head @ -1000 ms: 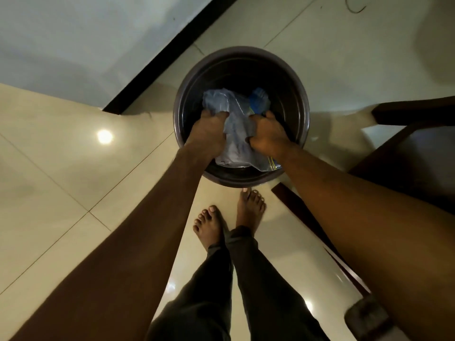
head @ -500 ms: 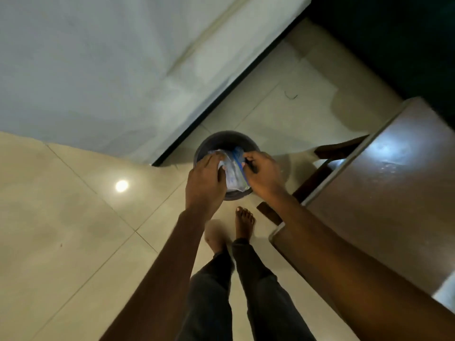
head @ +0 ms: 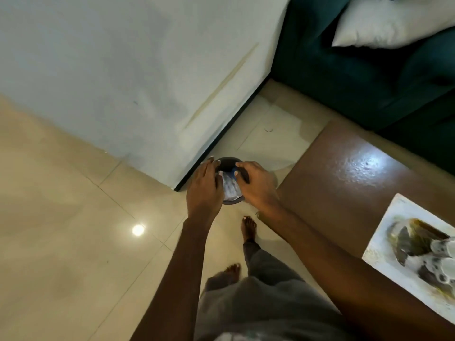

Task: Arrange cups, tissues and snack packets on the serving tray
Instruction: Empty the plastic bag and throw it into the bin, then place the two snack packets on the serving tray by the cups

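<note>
The white serving tray (head: 384,244) with a dark green and grey pattern lies on the brown table (head: 344,183) at the right edge. Two pale cups (head: 444,257) stand on it, cut off by the frame. Far from the tray, my left hand (head: 204,190) and my right hand (head: 257,187) hover over a small dark bin (head: 227,160) on the floor, fingers spread. A crumpled grey-blue plastic bag (head: 230,188) shows between the hands, inside the bin's outline. Neither hand seems to grip it. No tissues or snack packets are in view.
The bin stands by the corner of a white wall (head: 123,70) with a black skirting. A dark green sofa (head: 369,77) with a white cushion (head: 394,20) sits behind the table. My bare feet stand on beige floor tiles (head: 61,217).
I have stood up, so the bin looks much smaller and farther. My hands let go of the plastic bag and rose above the bin. The tray and sofa came into view.
</note>
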